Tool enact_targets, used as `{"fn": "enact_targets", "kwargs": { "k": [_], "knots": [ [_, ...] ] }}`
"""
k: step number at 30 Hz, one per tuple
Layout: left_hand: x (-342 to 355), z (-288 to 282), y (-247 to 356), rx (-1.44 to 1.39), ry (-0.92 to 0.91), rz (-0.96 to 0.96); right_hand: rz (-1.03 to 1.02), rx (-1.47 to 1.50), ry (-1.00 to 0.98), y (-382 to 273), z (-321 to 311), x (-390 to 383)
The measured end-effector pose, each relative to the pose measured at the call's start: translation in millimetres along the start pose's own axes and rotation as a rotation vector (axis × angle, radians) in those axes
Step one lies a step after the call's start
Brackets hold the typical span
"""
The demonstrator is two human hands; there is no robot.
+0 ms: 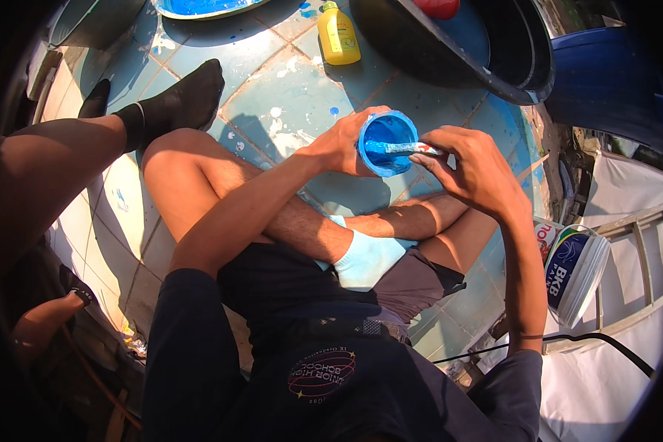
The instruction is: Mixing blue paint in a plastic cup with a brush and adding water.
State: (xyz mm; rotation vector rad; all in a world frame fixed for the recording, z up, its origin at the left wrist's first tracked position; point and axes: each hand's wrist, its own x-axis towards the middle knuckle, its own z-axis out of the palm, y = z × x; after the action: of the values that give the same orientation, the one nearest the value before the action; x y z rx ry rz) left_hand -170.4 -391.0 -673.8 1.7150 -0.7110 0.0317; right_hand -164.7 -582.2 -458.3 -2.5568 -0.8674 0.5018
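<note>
My left hand (346,141) is wrapped round the side of a blue cup (364,153), tilted so that its mouth faces me. Wet blue paint (379,132) coats the inside. Between the thumb and fingers of my right hand (464,158) is a paint-smeared stick (407,148), whitish with a red patch. Its blue-coated end reaches into the cup; whether that end has bristles I cannot make out. Both hands are above my crossed legs, where a pale blue sock (368,259) shows.
A yellow bottle (339,37) stands on the paint-spotted tiles (280,96). Beyond it are a large black basin (493,81) and a blue-filled tray (206,9). To the right lies a paint bucket (576,272). Another person's leg with a black sock (188,92) extends from the left.
</note>
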Motion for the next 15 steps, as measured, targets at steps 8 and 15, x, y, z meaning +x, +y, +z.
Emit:
{"fn": "enact_targets", "kwargs": {
  "k": [8, 15],
  "knots": [
    [-0.8, 0.4, -4.2, 0.040, 0.032, 0.042, -0.080, -0.084, 0.070, -1.0, 38.9, 1.1],
    [-2.2, 0.8, 1.5, -0.033, 0.038, -0.034, -0.225, -0.380, 0.246, 1.6, 63.0, -13.6]
  ]
}}
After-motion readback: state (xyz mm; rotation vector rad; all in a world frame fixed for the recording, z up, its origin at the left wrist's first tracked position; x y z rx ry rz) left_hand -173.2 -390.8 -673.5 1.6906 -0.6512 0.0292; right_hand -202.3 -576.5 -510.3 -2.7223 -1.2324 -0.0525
